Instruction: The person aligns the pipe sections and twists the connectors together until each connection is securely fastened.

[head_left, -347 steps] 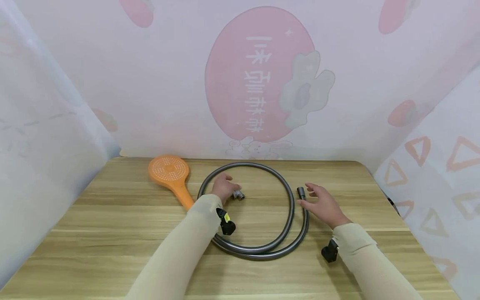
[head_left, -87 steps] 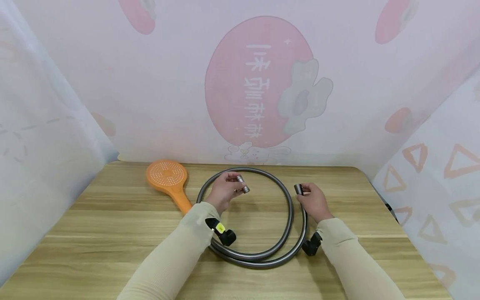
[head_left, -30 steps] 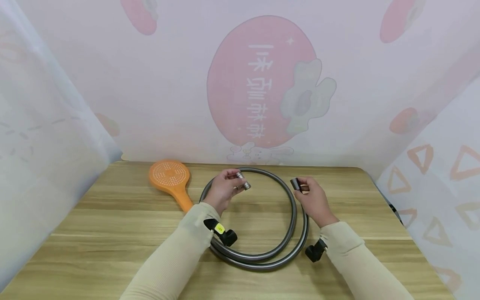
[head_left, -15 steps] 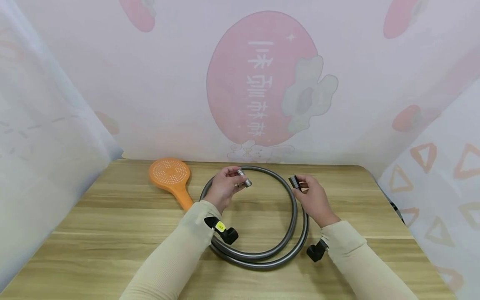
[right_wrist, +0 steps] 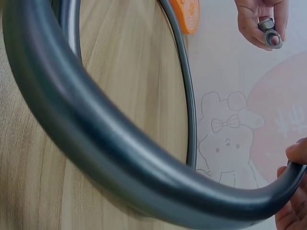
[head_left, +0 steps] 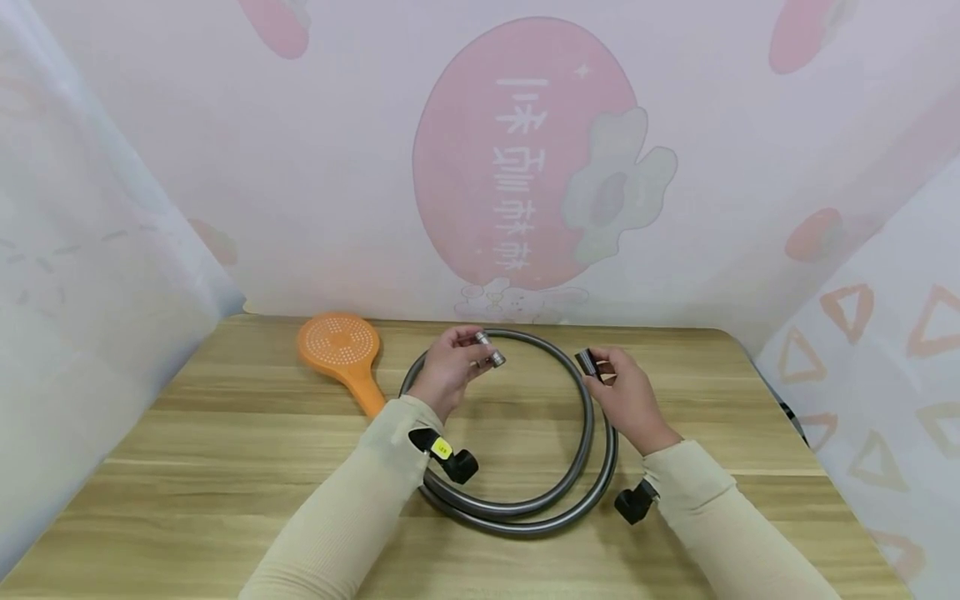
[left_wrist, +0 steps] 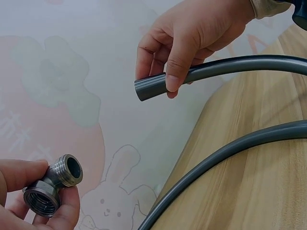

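Observation:
My left hand [head_left: 452, 367] pinches a silver threaded pipe fitting [left_wrist: 53, 184] between thumb and fingers, above the table. The left wrist view shows one externally threaded outlet and one wider, internally threaded opening at an angle to it. My right hand [head_left: 628, 396] grips a dark grey shower hose [head_left: 581, 450] just behind its ribbed end connector [left_wrist: 151, 87]. That connector is raised and tilted toward the fitting, with a gap between the two. The rest of the hose lies coiled on the table. In the right wrist view, the hose crosses close to the camera and the connector is out of sight.
An orange shower head [head_left: 339, 346] lies face up at the left, its handle partly behind my left sleeve. Under everything is a wood-grain table [head_left: 225, 500]. A printed curtain [head_left: 337, 167] stands behind the table's far edge.
Since the earliest frame, my left hand has lifted the fitting off the table and my right hand has taken the hose end. Over the last second, the hose end moved slightly left and up.

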`<state>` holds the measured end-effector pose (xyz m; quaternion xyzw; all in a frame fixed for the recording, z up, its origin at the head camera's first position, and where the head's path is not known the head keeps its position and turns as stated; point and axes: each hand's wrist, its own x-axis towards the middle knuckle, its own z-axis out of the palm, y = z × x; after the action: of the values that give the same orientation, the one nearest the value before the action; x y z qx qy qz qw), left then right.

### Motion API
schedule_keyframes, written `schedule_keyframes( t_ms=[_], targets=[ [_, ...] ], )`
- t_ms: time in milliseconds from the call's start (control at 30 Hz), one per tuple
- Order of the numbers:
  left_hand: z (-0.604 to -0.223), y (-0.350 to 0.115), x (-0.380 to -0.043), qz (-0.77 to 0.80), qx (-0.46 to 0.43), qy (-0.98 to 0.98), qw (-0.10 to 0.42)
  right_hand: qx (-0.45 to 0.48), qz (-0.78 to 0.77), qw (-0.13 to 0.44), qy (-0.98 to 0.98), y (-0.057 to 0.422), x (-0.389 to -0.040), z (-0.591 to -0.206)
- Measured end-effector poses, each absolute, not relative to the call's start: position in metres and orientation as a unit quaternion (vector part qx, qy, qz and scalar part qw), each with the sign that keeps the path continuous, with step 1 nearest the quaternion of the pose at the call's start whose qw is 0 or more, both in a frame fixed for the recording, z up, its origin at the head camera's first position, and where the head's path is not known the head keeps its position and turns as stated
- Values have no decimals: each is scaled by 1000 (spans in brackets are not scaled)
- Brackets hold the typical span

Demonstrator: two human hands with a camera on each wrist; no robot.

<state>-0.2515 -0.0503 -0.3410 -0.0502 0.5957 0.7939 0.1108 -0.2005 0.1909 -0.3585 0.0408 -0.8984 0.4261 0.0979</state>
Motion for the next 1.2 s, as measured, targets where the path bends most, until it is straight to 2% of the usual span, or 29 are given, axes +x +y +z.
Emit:
schedule_keyframes(
  t_ms=[1200],
  targets=[
    [-326,-34,-246,807,-48,579,108,81,405,127,-902,187,-190,-346]
  ],
)
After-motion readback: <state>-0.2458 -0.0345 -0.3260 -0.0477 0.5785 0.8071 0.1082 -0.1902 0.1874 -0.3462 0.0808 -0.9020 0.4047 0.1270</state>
